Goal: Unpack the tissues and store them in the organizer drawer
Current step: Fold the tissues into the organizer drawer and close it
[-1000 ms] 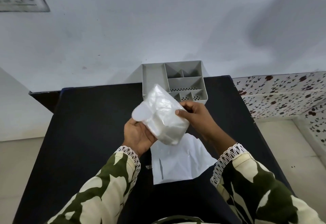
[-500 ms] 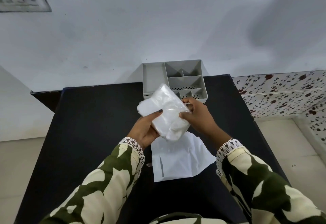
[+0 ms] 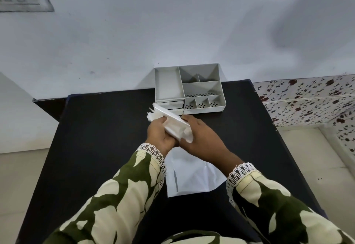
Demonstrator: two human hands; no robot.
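I hold the clear plastic packet of white tissues [image 3: 173,123] in the air at the table's middle, both hands closed on it: my left hand [image 3: 160,136] grips its near-left side, with crumpled film sticking out toward eleven o'clock, and my right hand [image 3: 199,138] clasps its right end. I judge I am at the unwrapping step, the tissues not yet out of their film. Next I need to find an opening or seam and pull the film apart without tearing the soft sheets; then reach to twelve o'clock, where the grey plastic compartmented organizer [image 3: 189,90] stands against the wall. Its small drawers [image 3: 172,106] sit at its lower left, just beyond the packet; I cannot tell if one is pulled out. A flat white paper bag [image 3: 192,176] lies on the black table [image 3: 96,138] at six o'clock, under my wrists, out of the way. Nothing blocks the path to the drawers.
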